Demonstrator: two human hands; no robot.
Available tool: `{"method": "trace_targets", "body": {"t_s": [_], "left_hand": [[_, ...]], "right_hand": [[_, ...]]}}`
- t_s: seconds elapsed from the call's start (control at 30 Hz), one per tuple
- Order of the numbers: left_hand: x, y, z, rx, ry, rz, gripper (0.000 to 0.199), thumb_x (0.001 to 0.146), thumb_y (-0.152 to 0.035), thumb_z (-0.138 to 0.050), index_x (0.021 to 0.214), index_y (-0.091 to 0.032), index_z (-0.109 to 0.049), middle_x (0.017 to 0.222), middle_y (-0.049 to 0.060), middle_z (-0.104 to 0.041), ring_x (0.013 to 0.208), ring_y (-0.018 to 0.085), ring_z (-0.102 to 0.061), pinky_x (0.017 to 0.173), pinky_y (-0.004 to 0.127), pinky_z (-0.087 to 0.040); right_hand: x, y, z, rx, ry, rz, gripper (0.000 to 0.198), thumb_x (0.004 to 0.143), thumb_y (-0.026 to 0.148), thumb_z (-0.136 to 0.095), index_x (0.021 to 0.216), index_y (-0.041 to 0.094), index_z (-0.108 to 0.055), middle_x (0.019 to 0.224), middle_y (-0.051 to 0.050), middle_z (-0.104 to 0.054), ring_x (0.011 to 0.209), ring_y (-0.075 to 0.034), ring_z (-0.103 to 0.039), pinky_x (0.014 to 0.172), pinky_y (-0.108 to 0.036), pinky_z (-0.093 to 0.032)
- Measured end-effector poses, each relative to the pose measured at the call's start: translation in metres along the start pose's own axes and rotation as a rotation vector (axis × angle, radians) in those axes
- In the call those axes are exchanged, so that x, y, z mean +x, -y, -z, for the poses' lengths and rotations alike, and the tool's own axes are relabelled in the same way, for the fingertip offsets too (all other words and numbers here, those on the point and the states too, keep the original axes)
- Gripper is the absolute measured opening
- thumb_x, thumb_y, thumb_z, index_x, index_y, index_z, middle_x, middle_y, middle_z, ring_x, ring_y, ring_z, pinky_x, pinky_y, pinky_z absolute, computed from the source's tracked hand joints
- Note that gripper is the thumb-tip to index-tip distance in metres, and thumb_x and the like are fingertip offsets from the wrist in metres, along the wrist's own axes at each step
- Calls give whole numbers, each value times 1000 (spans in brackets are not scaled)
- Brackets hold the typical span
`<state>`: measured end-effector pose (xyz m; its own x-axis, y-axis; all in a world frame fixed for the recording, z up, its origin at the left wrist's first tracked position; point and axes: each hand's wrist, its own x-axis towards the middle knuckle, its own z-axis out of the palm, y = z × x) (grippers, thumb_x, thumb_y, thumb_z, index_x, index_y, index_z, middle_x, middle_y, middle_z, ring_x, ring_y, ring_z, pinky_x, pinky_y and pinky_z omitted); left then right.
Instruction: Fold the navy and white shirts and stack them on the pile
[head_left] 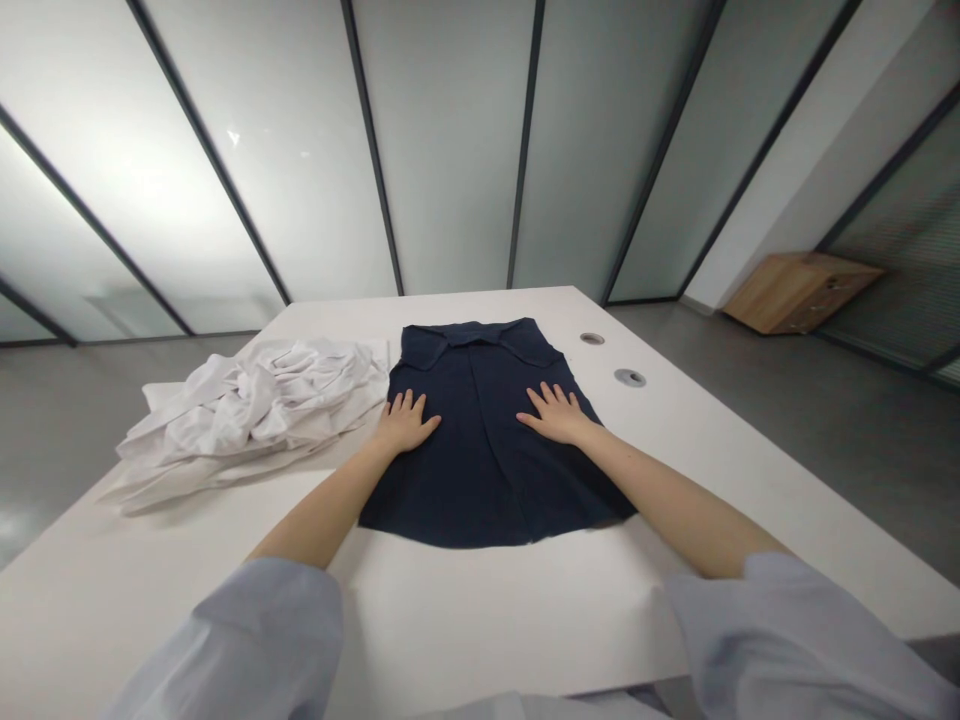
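A dark navy skirt [480, 450] lies spread flat on the white table, its waist at the far end and its wider hem toward me. Two curved pocket-like panels and a centre seam show on it. My left hand [405, 424] rests palm down on the skirt's left edge, fingers spread. On the right side of the cloth, my right hand [556, 414] also lies flat with its fingers apart. Neither hand grips the fabric. To the left of my left hand sits a crumpled heap of white cloth [262, 400].
The white table [495, 610] extends around the skirt, with two round grommets [630, 378] set in its right side. Frosted glass panels [450, 150] stand beyond its far edge. A wooden cabinet [795, 290] is on the floor at the right.
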<state>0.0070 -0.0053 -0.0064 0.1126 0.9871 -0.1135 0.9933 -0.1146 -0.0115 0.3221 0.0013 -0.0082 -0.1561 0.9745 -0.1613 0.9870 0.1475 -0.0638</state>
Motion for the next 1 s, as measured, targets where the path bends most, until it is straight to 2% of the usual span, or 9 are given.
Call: {"method": "trace_targets", "body": {"t_s": [0.2,0.6,0.83,1.0], "left_hand": [[-10,-3,-5,-33,-69,-24,74,93,-64,-22,152,-19,-29,159,13,-21,146,31,-19,115,48,-21],[-9,4,-10,-36,-88,-63,80,89,-71,-23,152,-21,-29,159,12,-22,146,32,-20,115,47,-21],[-11,3,-8,-50,-96,-61,78,90,-69,-26,151,-19,-31,158,13,-23,145,32,-21,115,48,-21],[-12,4,-8,-49,-137,-69,70,93,-62,-30,148,-19,-37,157,12,-29,143,31,-27,114,46,-25]], "right_hand": [[-3,-2,-7,19,-74,3,85,88,75,-18,153,21,-26,160,-14,-18,146,-36,-14,114,-55,-14],[-2,-12,-6,44,-72,51,80,88,73,-27,152,25,-29,160,-11,-20,146,-34,-14,115,-52,-15],[-3,-11,-5,38,-77,40,78,90,71,-28,152,25,-30,160,-10,-20,146,-34,-13,115,-53,-14],[-2,-12,-6,50,-96,51,76,90,68,-31,151,24,-32,159,-10,-22,146,-34,-16,115,-52,-17]]}}
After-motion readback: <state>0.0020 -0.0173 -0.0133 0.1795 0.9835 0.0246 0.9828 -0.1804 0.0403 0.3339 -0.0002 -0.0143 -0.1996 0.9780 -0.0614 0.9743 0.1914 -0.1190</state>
